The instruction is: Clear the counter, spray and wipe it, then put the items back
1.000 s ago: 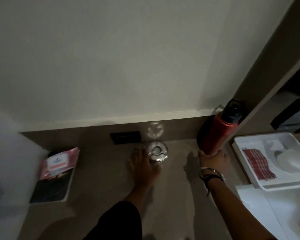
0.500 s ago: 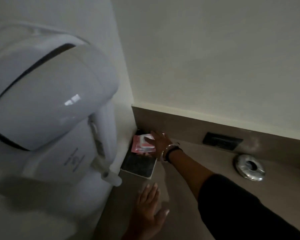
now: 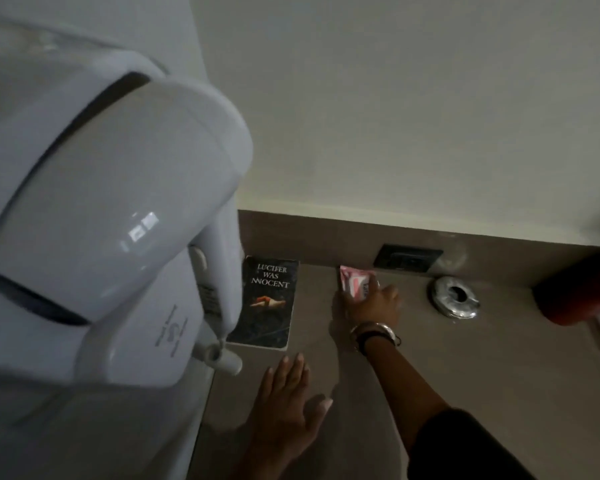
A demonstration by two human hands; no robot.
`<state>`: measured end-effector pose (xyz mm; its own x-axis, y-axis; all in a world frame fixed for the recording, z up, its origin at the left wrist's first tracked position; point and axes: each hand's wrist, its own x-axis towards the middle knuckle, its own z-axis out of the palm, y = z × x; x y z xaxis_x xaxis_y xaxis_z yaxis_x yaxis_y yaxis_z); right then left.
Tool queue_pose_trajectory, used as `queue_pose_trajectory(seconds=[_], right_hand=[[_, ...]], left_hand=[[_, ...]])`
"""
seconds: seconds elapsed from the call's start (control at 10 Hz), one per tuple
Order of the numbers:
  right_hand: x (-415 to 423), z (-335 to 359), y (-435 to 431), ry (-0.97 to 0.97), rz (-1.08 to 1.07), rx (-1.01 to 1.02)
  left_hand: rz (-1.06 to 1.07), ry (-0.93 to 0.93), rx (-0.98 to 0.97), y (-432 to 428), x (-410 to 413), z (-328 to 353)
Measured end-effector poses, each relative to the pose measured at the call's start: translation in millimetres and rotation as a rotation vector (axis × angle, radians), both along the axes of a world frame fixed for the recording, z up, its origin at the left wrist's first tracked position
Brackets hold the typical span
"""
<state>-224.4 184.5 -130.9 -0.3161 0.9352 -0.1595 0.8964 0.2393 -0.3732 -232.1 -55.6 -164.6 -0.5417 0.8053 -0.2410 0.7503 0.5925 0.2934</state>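
A pink wipes pack (image 3: 354,284) is gripped in my right hand (image 3: 371,303), held at the back of the brown counter (image 3: 482,375) next to the wall socket. My left hand (image 3: 286,407) rests flat on the counter near the front, fingers spread, holding nothing. A black paperback book (image 3: 269,306) lies on the counter at the left, its cover bare. A round shiny metal ashtray (image 3: 455,296) sits to the right of my right hand. Part of a red bottle (image 3: 575,289) shows at the right edge.
A large white wall-mounted hair dryer (image 3: 101,220) fills the left of the view and overhangs the counter's left end. A dark wall socket (image 3: 407,259) sits in the backsplash. The pale wall rises behind.
My right hand has taken the pink pack off the book and carried it to the right. The book's cover now shows. My left hand stays flat on the counter.
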Motion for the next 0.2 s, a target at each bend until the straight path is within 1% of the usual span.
queue_pose_trajectory(seconds=[0.1,0.2], right_hand=[[-3,9,3,0.007,-0.017,-0.070],[4,28,-1,0.016,0.004,-0.005]], left_hand=[[0.043,-0.055,-0.045,8,-1,12],[0.113,-0.153,-0.035,21,0,36]])
